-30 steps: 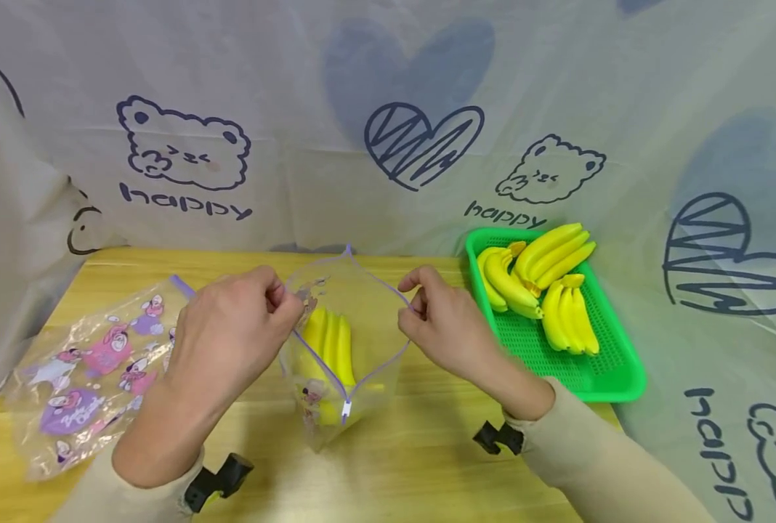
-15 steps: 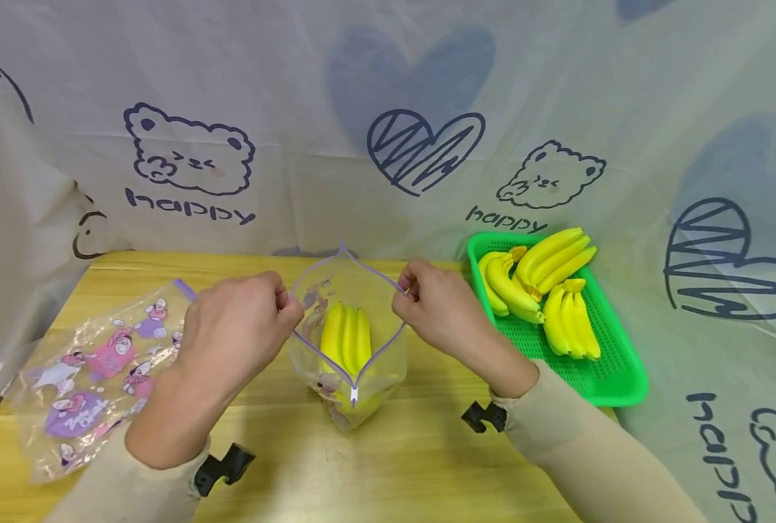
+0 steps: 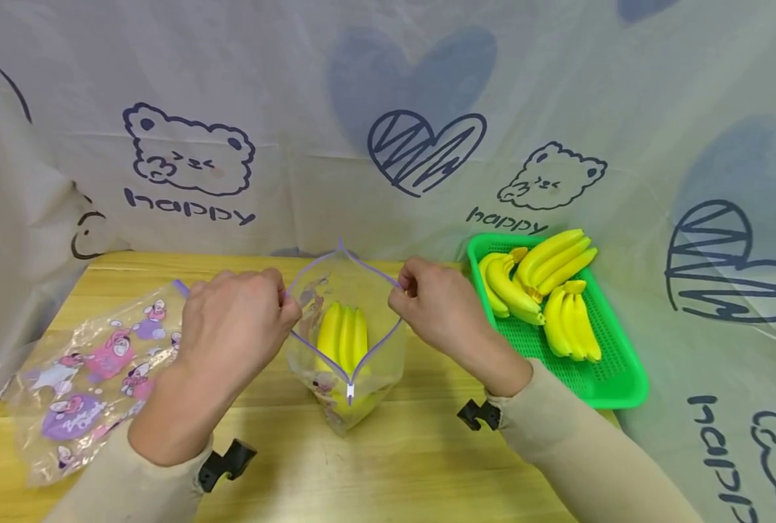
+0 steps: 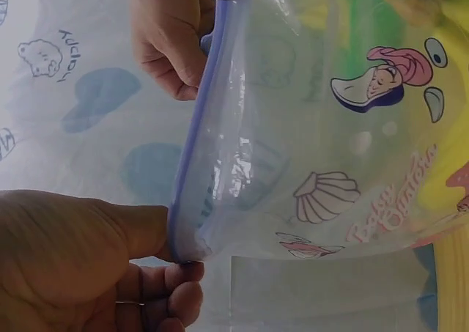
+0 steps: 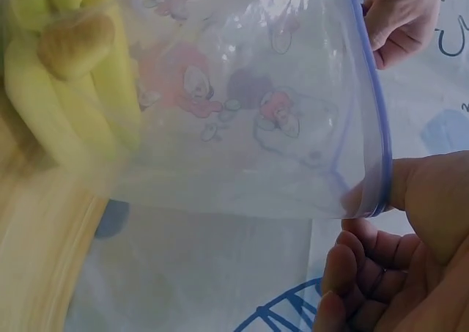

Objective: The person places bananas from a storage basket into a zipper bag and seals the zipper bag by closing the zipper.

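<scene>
A clear zip bag with a purple zip edge stands mouth up between my hands in the head view. Inside it is a bunch of yellow bananas. My left hand pinches the left side of the bag's rim between thumb and forefinger. On the opposite side, the thumb and forefinger of my right hand pinch the rim, so the mouth gapes wide. A white slider sits at the near corner of the zip. Cartoon prints mark the bag's wall in the left wrist view.
Another printed clear bag lies flat at the left, partly under my left forearm. At the right, a green basket holds several banana bunches. Behind the wooden table hangs a printed cloth.
Over the last second the bag has straightened; its near corner with the slider has shifted slightly right and up. The bananas inside have moved right. My right hand has shifted slightly left.
</scene>
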A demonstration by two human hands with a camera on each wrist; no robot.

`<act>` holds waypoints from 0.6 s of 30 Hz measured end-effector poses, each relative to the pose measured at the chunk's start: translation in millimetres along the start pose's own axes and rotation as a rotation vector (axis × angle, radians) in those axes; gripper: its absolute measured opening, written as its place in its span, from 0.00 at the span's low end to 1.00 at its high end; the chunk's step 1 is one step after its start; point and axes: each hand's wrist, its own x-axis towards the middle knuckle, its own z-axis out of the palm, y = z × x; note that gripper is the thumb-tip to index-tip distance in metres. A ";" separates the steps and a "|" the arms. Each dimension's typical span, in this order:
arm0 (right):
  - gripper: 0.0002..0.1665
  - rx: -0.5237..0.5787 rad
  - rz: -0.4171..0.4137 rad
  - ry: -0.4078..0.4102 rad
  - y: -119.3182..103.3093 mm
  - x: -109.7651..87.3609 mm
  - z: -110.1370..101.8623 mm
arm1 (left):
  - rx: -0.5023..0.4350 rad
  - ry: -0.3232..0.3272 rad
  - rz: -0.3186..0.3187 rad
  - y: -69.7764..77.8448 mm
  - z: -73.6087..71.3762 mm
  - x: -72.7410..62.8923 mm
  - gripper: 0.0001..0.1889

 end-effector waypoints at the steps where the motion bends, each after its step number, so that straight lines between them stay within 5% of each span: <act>1: 0.04 -0.016 0.000 0.009 0.0 -0.1 0.3 | 0.004 -0.004 0.003 -0.2 0.4 0.5 0.13; 12: 0.04 -0.014 -0.018 0.016 -2.6 -0.6 1.0 | -0.031 0.007 0.035 -0.4 -0.4 -0.7 0.10; 18: 0.04 0.004 -0.025 0.018 1.3 -0.1 1.7 | -0.058 0.011 0.042 3.8 1.2 1.2 0.15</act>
